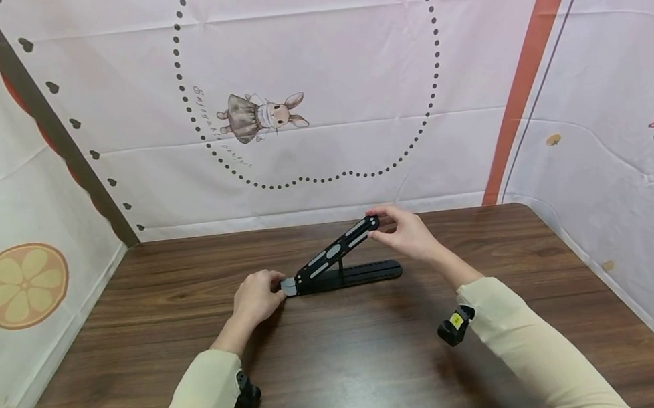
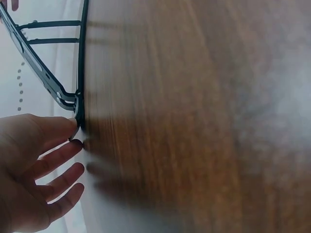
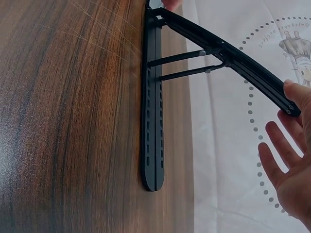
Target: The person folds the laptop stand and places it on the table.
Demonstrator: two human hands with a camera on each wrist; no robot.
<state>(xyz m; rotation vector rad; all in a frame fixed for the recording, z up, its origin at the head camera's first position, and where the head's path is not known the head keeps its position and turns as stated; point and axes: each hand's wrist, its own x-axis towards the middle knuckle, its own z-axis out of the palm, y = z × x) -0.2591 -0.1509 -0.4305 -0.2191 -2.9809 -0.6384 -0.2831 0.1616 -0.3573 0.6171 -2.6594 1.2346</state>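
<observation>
A black folding laptop stand point(image 1: 334, 251) with grey pads stands near the back of the wooden table. Its slotted base bar point(image 1: 371, 272) lies flat, while the upper arm slants up to the right. Two thin struts point(image 3: 182, 58) prop that arm above the base in the right wrist view. At the low hinged end, my left hand point(image 1: 255, 297) pinches the grey tip between thumb and index finger, its other fingers spread. My right hand point(image 1: 409, 231) pinches the raised end of the upper arm, with the remaining fingers held apart from it.
The brown wood-grain table point(image 1: 345, 363) reaches a white printed cloth point(image 1: 349, 80) hung behind it. More printed cloth point(image 1: 615, 131) hangs along the sides. Each forearm wears a small black wrist camera point(image 1: 456, 326) near the sleeve cuff.
</observation>
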